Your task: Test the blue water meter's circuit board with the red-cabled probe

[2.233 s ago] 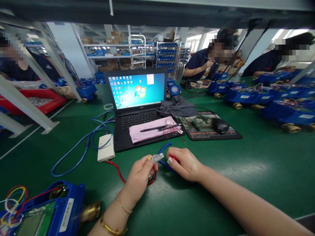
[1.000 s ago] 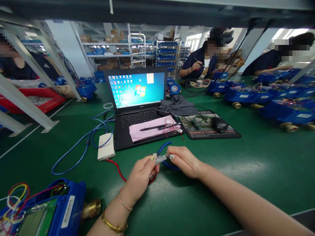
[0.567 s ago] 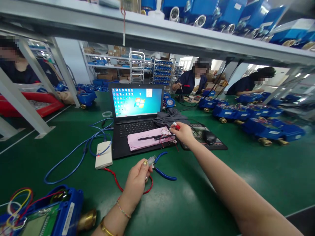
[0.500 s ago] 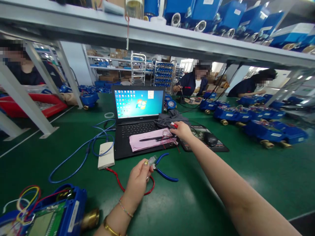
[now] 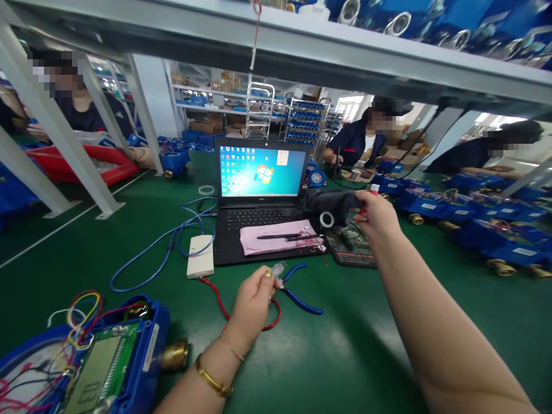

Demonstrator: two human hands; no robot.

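Two bare hands work over a green bench top. The left hand, wearing a gold bangle and a bead bracelet, is closed around a small clear connector pinched at its fingertips, with a red wire trailing from it and looping just beneath the palm. Blue-handled pliers lie on the bench just right of that hand. The right hand is raised well away, up and to the right, fingers closed on a small red-and-white object that is too small to identify. Just left of the right hand are a roll of tape and a dark cloth. Beyond the left hand sits an open laptop with a pink cloth across its front, and a white box to its left. Nearest the left forearm is an opened blue water meter with coloured wires.
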